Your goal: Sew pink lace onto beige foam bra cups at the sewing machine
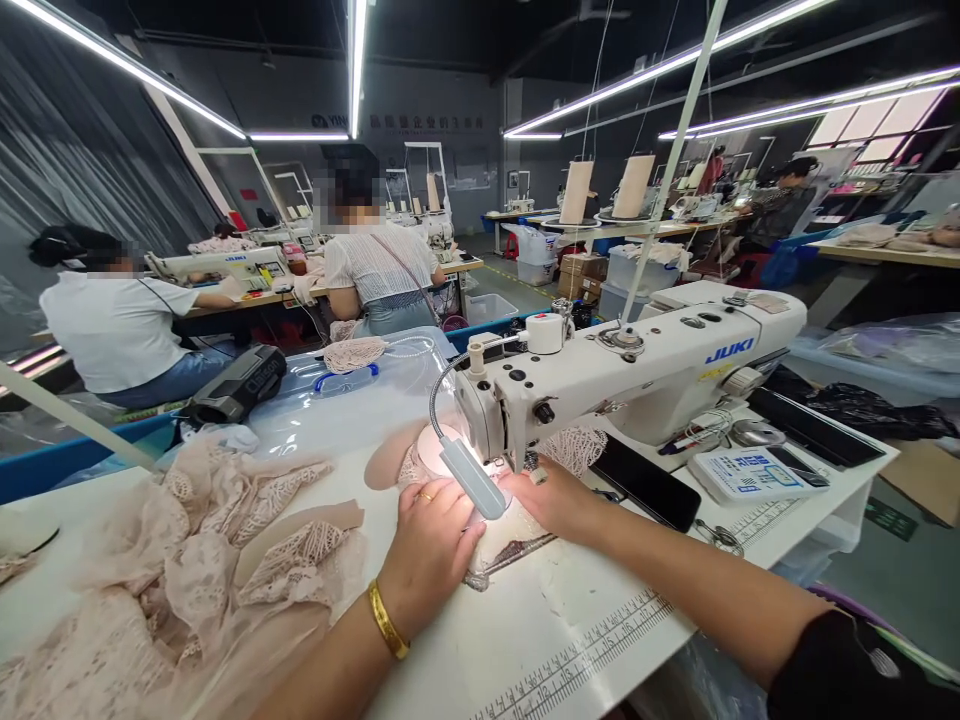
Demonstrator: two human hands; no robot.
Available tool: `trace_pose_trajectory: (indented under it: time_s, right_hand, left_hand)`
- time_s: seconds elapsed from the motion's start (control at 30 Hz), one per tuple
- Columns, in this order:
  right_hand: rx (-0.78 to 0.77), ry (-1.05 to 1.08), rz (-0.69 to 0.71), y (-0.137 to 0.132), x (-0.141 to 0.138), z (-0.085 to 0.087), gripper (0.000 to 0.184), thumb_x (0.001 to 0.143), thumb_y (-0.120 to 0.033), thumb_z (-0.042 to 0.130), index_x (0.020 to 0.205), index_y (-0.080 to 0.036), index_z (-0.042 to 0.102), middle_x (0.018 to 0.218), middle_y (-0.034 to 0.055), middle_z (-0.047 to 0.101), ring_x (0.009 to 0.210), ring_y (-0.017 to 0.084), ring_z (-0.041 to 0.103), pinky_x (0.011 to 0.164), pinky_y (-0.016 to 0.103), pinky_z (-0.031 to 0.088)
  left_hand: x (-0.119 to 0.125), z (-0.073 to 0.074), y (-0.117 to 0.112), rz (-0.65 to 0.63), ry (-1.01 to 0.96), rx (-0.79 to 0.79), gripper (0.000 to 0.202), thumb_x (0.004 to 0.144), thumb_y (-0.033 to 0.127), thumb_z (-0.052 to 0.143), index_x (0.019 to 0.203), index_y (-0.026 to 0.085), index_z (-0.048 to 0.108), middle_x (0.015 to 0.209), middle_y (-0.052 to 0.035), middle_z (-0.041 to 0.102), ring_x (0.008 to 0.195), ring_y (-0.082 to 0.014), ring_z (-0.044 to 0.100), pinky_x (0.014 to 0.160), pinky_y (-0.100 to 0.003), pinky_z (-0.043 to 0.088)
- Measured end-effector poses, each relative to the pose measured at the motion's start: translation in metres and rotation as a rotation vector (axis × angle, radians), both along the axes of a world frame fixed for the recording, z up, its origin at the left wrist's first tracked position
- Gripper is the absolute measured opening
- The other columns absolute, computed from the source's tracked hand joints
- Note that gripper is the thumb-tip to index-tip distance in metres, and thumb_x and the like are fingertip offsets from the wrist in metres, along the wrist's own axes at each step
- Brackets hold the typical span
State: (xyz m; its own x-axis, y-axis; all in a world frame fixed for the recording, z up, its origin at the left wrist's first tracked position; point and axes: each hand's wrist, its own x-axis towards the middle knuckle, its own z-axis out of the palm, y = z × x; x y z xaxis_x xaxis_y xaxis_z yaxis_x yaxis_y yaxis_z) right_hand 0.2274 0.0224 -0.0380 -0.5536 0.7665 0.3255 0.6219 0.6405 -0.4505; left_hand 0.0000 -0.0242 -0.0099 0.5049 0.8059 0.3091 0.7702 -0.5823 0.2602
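Observation:
A beige lace bra cup (386, 465) lies under the head of a white sewing machine (600, 370), lit by a small gooseneck lamp (474, 480). Wearing a ring and a gold bangle, my left hand (435, 530) is closed on the cup's near left side, its fingertips partly behind the lamp. On the other side of the needle area, my right hand (559, 500) is closed on the same piece, with its fingertips partly hidden by the machine head. The lamp and machine head cover the exact stitching spot.
Beige lace pieces (202, 560) are heaped at the left. A dark phone (649, 480) and a white-and-blue box (750, 472) lie right of the machine. Ruler markings (592, 650) line the front edge. Two people sit at other machines ahead, near a handheld black device (236, 385).

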Motion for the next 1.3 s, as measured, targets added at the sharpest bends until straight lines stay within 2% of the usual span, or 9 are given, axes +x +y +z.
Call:
trace_pose_trajectory:
  time_s: [0.07, 0.13, 0.3, 0.37, 0.57, 0.7, 0.8, 0.97, 1.3]
  right_hand:
    - [0.091, -0.019, -0.026, 0.006, 0.006, -0.004, 0.027, 0.092, -0.008, 0.050, 0.093, -0.020, 0.073, 0.090, 0.0067, 0.071, 0.089, 0.024, 0.061, 0.084, 0.036, 0.049]
    - [0.235, -0.027, -0.044, 0.005, 0.016, -0.003, 0.025, 0.094, -0.009, 0.050, 0.088, -0.017, 0.072, 0.090, 0.0101, 0.072, 0.089, 0.026, 0.062, 0.085, 0.039, 0.049]
    - [0.374, 0.162, -0.028, -0.043, 0.034, 0.020, 0.018, 0.099, -0.013, 0.051, 0.104, -0.019, 0.067, 0.099, 0.0088, 0.073, 0.092, 0.022, 0.064, 0.083, 0.037, 0.049]
    - [0.381, 0.226, 0.052, -0.074, 0.029, 0.029, 0.021, 0.097, -0.011, 0.052, 0.111, -0.021, 0.063, 0.101, 0.0068, 0.074, 0.092, 0.021, 0.065, 0.082, 0.036, 0.048]
    - [0.204, 0.096, 0.339, -0.122, 0.013, 0.036, 0.023, 0.097, -0.013, 0.053, 0.117, -0.021, 0.061, 0.108, 0.0069, 0.075, 0.097, 0.020, 0.065, 0.086, 0.036, 0.048]
    - [0.097, 0.265, 0.216, -0.100, 0.018, 0.043, 0.025, 0.100, -0.023, 0.056, 0.125, -0.021, 0.060, 0.122, 0.0115, 0.070, 0.114, 0.023, 0.061, 0.101, 0.041, 0.044]
    - [-0.233, 0.325, 0.157, -0.079, 0.016, 0.049, 0.041, 0.096, -0.040, 0.065, 0.131, -0.021, 0.058, 0.131, 0.0137, 0.062, 0.122, 0.027, 0.055, 0.101, 0.043, 0.044]
    - [-0.928, 0.641, 0.251, -0.052, 0.001, 0.040, 0.040, 0.086, -0.055, 0.074, 0.094, -0.018, 0.061, 0.077, -0.0039, 0.054, 0.071, 0.012, 0.049, 0.068, 0.025, 0.038]
    - [-1.122, 0.858, 0.292, -0.039, -0.015, 0.016, 0.046, 0.081, -0.055, 0.081, 0.097, -0.016, 0.063, 0.086, 0.0006, 0.060, 0.084, 0.016, 0.058, 0.079, 0.031, 0.043]
  left_hand:
    - [-0.003, 0.004, -0.006, -0.016, -0.075, -0.017, 0.028, 0.099, 0.026, 0.043, 0.089, 0.019, 0.069, 0.094, -0.0108, 0.069, 0.096, -0.0303, 0.059, 0.091, -0.051, 0.039]
    - [-0.002, 0.010, -0.014, -0.049, -0.184, -0.214, 0.031, 0.099, 0.033, 0.043, 0.091, 0.019, 0.070, 0.089, -0.0097, 0.069, 0.089, -0.0279, 0.059, 0.084, -0.046, 0.044]
    - [0.018, 0.016, -0.037, 0.046, -0.744, -1.249, 0.050, 0.087, 0.063, 0.064, 0.101, 0.015, 0.071, 0.101, -0.0126, 0.073, 0.089, -0.0256, 0.068, 0.079, -0.038, 0.055]
    - [0.028, 0.013, -0.044, 0.081, -1.035, -1.439, 0.058, 0.079, 0.065, 0.074, 0.104, 0.013, 0.070, 0.109, -0.0153, 0.073, 0.096, -0.0255, 0.069, 0.091, -0.039, 0.055]
    - [0.033, 0.006, -0.047, 0.155, -1.254, -1.200, 0.051, 0.064, 0.041, 0.094, 0.102, 0.017, 0.070, 0.091, -0.0048, 0.072, 0.089, -0.0201, 0.066, 0.085, -0.032, 0.052]
    - [0.019, 0.024, -0.047, 0.111, -1.206, -1.247, 0.044, 0.066, 0.039, 0.093, 0.097, 0.017, 0.071, 0.094, -0.0064, 0.074, 0.086, -0.0219, 0.067, 0.082, -0.033, 0.052]
    - [0.014, 0.037, -0.049, 0.003, -1.198, -1.372, 0.039, 0.071, 0.039, 0.090, 0.100, 0.018, 0.073, 0.095, -0.0081, 0.074, 0.086, -0.0235, 0.068, 0.082, -0.035, 0.053]
    - [0.010, 0.032, -0.047, 0.043, -1.219, -1.357, 0.033, 0.072, 0.040, 0.089, 0.090, 0.017, 0.073, 0.086, -0.0060, 0.073, 0.080, -0.0201, 0.066, 0.077, -0.030, 0.052]
    - [0.011, 0.023, -0.037, 0.043, -1.230, -1.277, 0.032, 0.081, 0.046, 0.081, 0.093, 0.016, 0.078, 0.088, -0.0068, 0.076, 0.088, -0.0238, 0.067, 0.081, -0.032, 0.049]
